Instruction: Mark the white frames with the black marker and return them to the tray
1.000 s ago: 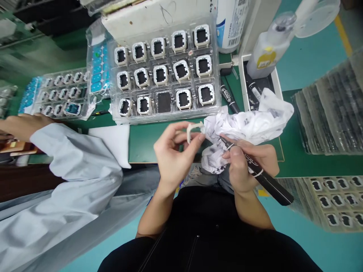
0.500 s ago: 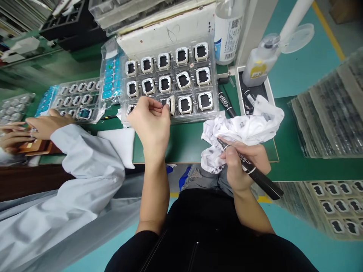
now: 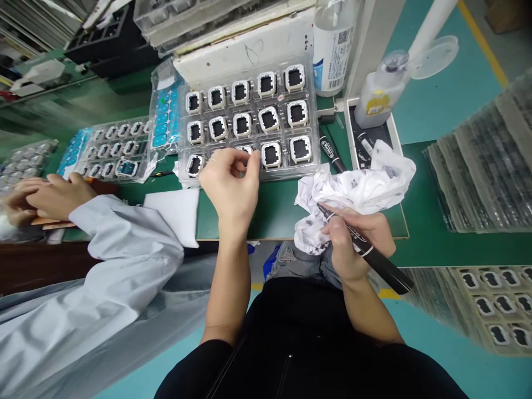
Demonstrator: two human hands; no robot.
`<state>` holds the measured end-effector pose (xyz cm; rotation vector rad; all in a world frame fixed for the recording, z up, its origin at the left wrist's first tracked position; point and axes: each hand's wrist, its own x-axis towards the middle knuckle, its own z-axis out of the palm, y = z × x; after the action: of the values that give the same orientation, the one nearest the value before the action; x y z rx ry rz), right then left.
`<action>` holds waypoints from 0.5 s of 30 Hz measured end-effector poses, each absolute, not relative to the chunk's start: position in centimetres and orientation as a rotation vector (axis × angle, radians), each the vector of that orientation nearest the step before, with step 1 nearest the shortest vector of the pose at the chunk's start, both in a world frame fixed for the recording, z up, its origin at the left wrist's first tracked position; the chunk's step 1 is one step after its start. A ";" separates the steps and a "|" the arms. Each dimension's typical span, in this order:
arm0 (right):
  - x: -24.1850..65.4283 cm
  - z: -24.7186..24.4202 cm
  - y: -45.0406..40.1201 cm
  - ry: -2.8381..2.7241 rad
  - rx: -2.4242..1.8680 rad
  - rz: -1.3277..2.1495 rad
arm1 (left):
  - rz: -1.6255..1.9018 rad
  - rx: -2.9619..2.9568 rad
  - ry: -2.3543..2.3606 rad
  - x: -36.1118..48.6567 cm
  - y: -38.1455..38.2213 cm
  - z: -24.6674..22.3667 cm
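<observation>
A clear plastic tray (image 3: 249,176) holds rows of white square frames with dark openings. Over its front row is my left hand (image 3: 233,185), with thumb and forefinger curled toward each other; a white frame (image 3: 245,149) shows just behind the fingertips, and whether they touch it is unclear. My right hand (image 3: 359,238) grips a black marker (image 3: 384,269), its bare tip pointing up and left over a crumpled, stained white cloth (image 3: 357,185). Another marker (image 3: 332,152) lies right of the tray.
At the left, a co-worker's hands (image 3: 54,197) and grey sleeve reach over the bench beside a second tray (image 3: 139,163). Bottles (image 3: 376,100) stand behind the cloth. Stacked trays (image 3: 486,172) are at the right. A white pad (image 3: 177,213) lies left of my forearm.
The frame that was tilted up at my left fingertips now sits lower in the tray. My left hand has shifted slightly right. My right hand barely moved. The co-worker's hands have shifted.
</observation>
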<state>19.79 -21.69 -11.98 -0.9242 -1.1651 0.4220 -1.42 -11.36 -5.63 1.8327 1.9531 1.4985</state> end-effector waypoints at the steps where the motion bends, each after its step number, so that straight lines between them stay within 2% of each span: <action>1: 19.7 -11.9 -21.7 -1.159 -0.933 0.411 | 1.480 1.850 1.944 -1.0 -11.3 -5.6; 9: 19.7 -11.4 -21.8 -1.138 -0.961 0.404 | 1.345 1.702 2.005 0.4 -9.8 -4.9; 15: 19.8 -11.1 -22.0 -1.123 -0.945 0.447 | 1.805 1.559 1.703 1.2 -14.3 -4.0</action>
<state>19.76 -22.03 -11.08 -0.9450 -1.1232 0.4465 1.17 -14.32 -4.02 1.5590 1.7029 1.8048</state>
